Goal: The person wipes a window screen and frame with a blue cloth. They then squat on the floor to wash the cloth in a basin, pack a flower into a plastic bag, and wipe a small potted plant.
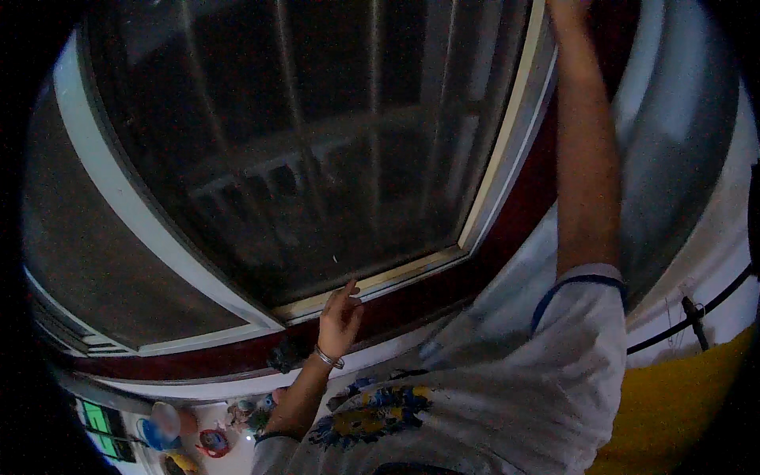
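Observation:
A large window fills the view in front of me, its dark pane or mesh crossed by pale vertical bars. Along the bottom runs its cream frame. My left hand, with a bracelet at the wrist, is at this lower frame; its index finger reaches up to the edge, and nothing shows in the hand. Stretched far up along the right side of the frame, my right hand is cut off by the top of the picture. Its fingers are hidden, so a grip there cannot be made out.
A grey-blue curtain hangs at the right, above a yellow cloth and a black rod. Dark red trim borders the window. At lower left are a red basket, a blue container and a green-lit screen.

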